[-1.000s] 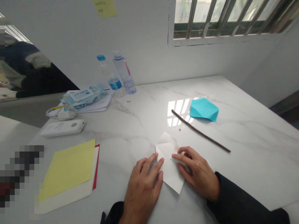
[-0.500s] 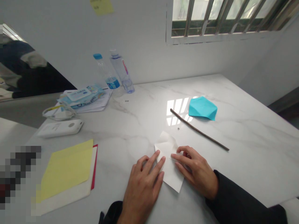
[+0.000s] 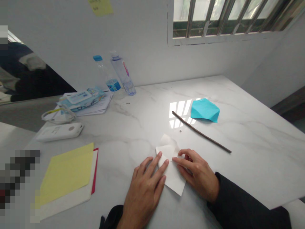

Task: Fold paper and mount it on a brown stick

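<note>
**White wall (image 3: 145, 47), shiny table (image 3: 252, 143), folded paper (image 3: 175, 179)**

The table's far edge meets the wall, under a window (image 3: 224, 16) with bars. Past the left edge is part of a person (image 3: 26, 70) in dark clothes.

The left hand (image 3: 146, 186) is flat, with its fingers spread. Two fingertips press the left side of the paper. The right hand (image 3: 196, 173) has bent fingers at the paper's right side. I can't tell if it is pinching the paper. The paper is white and lies on the near side of the table, between the hands.

By the left edge, a yellow sheet (image 3: 69, 173) lies on a white sheet (image 3: 69, 203), and a red sheet (image 3: 95, 173) peeks out. A blue paper (image 3: 205, 109) lies toward the far right corner. A thin stick (image 3: 201, 132) slants between it and the right hand.

Near the far left corner, a clear bottle (image 3: 113, 85) with a blue cap is beside a purple bottle (image 3: 123, 73). The wipes (image 3: 81, 98) are on some pages (image 3: 103, 106) there. Closer along the left edge are a cord (image 3: 58, 118) and a white box (image 3: 59, 132).

A yellow note (image 3: 101, 7) is on the wall. A tiny speck (image 3: 180, 131) is near the stick.
</note>
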Action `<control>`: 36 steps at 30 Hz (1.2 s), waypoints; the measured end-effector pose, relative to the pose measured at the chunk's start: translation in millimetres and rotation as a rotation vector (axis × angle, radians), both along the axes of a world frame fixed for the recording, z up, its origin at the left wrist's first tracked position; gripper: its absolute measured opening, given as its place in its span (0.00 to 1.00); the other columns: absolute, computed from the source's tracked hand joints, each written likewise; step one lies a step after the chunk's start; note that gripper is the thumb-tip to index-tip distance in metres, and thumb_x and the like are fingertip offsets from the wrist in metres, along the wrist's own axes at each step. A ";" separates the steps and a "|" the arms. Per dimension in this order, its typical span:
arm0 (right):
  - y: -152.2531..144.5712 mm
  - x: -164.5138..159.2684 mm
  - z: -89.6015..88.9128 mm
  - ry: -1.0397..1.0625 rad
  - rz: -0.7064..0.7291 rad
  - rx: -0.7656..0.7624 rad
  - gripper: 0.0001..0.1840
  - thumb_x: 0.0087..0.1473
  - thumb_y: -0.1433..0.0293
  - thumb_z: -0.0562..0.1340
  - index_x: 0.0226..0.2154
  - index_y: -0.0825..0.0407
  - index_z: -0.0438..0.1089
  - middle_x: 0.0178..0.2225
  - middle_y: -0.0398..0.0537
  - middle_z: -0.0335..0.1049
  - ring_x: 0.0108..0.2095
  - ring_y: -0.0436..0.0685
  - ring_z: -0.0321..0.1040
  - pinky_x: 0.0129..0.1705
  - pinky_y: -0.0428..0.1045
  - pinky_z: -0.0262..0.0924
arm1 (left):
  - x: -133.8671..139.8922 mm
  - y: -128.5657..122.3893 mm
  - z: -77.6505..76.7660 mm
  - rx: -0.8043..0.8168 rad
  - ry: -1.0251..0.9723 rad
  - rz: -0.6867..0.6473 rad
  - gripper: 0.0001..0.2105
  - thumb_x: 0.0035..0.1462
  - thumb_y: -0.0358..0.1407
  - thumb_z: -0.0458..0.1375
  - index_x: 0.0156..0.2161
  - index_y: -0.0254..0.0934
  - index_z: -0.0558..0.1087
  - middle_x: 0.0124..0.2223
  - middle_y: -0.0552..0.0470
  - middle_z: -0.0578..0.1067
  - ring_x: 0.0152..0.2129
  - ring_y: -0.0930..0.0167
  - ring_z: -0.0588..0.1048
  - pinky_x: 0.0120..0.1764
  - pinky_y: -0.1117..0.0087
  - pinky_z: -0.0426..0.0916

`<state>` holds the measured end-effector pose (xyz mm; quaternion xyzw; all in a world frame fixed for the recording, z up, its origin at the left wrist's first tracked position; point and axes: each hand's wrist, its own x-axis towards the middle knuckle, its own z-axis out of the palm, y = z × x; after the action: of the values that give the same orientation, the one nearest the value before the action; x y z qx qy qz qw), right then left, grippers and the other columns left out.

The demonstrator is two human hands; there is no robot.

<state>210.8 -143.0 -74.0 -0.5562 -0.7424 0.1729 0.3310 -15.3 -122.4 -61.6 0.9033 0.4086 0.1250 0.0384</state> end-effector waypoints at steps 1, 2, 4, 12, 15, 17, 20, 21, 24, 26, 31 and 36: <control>0.0 -0.2 0.6 -0.001 0.002 0.001 0.16 0.65 0.74 0.59 0.51 0.46 0.76 0.48 0.53 0.70 0.37 0.55 0.68 0.42 0.54 0.72 | -0.3 0.1 0.1 -0.003 0.000 -0.001 0.25 0.68 0.32 0.54 0.68 0.49 0.64 0.71 0.54 0.63 0.59 0.57 0.64 0.55 0.53 0.67; 0.0 -0.2 0.9 -0.004 0.005 0.004 0.16 0.65 0.74 0.59 0.51 0.46 0.76 0.48 0.53 0.70 0.37 0.55 0.67 0.42 0.54 0.72 | -0.4 0.2 0.2 -0.005 0.002 -0.002 0.25 0.68 0.32 0.54 0.68 0.49 0.64 0.71 0.54 0.63 0.59 0.57 0.64 0.55 0.53 0.67; -0.2 0.0 0.9 -0.010 0.012 0.013 0.16 0.66 0.74 0.58 0.51 0.45 0.76 0.48 0.53 0.70 0.36 0.55 0.67 0.41 0.54 0.71 | -0.5 0.4 0.6 -0.007 0.004 -0.003 0.25 0.67 0.33 0.55 0.67 0.50 0.65 0.70 0.55 0.64 0.59 0.56 0.65 0.54 0.52 0.67; -0.6 0.9 -1.4 -0.012 0.006 0.015 0.15 0.66 0.74 0.58 0.50 0.46 0.77 0.47 0.53 0.70 0.36 0.55 0.68 0.41 0.53 0.71 | 1.6 -1.0 2.5 -0.012 0.020 -0.003 0.25 0.67 0.33 0.56 0.67 0.51 0.65 0.69 0.56 0.65 0.58 0.55 0.65 0.54 0.52 0.67; -0.7 0.7 -0.9 -0.010 0.017 0.007 0.16 0.65 0.74 0.59 0.51 0.45 0.76 0.48 0.53 0.70 0.36 0.55 0.67 0.41 0.53 0.71 | 2.1 -0.3 2.3 -0.011 0.014 -0.003 0.25 0.67 0.32 0.56 0.67 0.51 0.65 0.69 0.56 0.66 0.58 0.55 0.66 0.53 0.53 0.66; -0.8 0.6 -0.6 -0.006 0.023 0.000 0.16 0.65 0.74 0.59 0.51 0.45 0.76 0.48 0.53 0.69 0.36 0.55 0.67 0.42 0.53 0.70 | 2.1 0.3 2.2 -0.014 0.018 -0.004 0.25 0.67 0.32 0.56 0.67 0.52 0.66 0.69 0.57 0.66 0.58 0.55 0.65 0.54 0.53 0.66; -0.9 0.4 -0.5 -0.002 0.022 -0.003 0.16 0.65 0.74 0.59 0.51 0.46 0.76 0.48 0.53 0.69 0.37 0.55 0.67 0.42 0.53 0.70 | 2.3 0.7 2.5 -0.021 0.028 -0.005 0.25 0.67 0.32 0.55 0.67 0.52 0.65 0.69 0.58 0.65 0.59 0.55 0.65 0.54 0.52 0.65; -0.9 0.3 -0.5 -0.002 0.021 -0.004 0.15 0.65 0.75 0.59 0.50 0.46 0.76 0.47 0.53 0.69 0.37 0.55 0.67 0.42 0.53 0.70 | 2.5 0.8 2.7 -0.022 0.030 -0.006 0.25 0.67 0.32 0.55 0.67 0.51 0.65 0.69 0.58 0.65 0.59 0.55 0.64 0.54 0.52 0.65; -0.9 -0.1 0.0 -0.006 0.022 -0.002 0.15 0.65 0.75 0.59 0.50 0.46 0.76 0.47 0.53 0.69 0.36 0.55 0.66 0.42 0.53 0.70 | 3.3 0.9 3.6 -0.020 0.027 -0.006 0.24 0.67 0.32 0.55 0.66 0.51 0.66 0.69 0.57 0.66 0.58 0.55 0.64 0.54 0.52 0.65; -0.9 -0.3 0.6 -0.010 0.026 0.003 0.16 0.65 0.75 0.59 0.50 0.47 0.76 0.47 0.53 0.69 0.36 0.55 0.66 0.42 0.53 0.70 | 3.7 1.1 4.2 -0.018 0.021 -0.010 0.24 0.67 0.32 0.55 0.66 0.50 0.67 0.69 0.56 0.67 0.58 0.55 0.65 0.54 0.52 0.65; -1.1 -0.7 1.4 0.002 0.019 0.010 0.15 0.65 0.75 0.59 0.49 0.47 0.76 0.47 0.53 0.70 0.38 0.56 0.67 0.43 0.53 0.70 | 3.4 1.5 4.9 -0.018 0.015 -0.021 0.24 0.67 0.31 0.55 0.66 0.49 0.67 0.68 0.56 0.67 0.58 0.55 0.65 0.54 0.53 0.65; -1.1 -0.5 -1.1 0.034 0.017 0.026 0.12 0.65 0.75 0.59 0.46 0.48 0.76 0.46 0.53 0.71 0.38 0.56 0.68 0.42 0.52 0.70 | 3.6 1.8 3.8 -0.021 0.010 -0.023 0.24 0.67 0.31 0.55 0.66 0.49 0.67 0.69 0.57 0.67 0.58 0.56 0.64 0.54 0.52 0.64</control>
<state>210.4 -144.1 -75.1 -0.5424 -0.7437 0.1754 0.3491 -11.7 -120.6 -57.8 0.9081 0.3997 0.1159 0.0474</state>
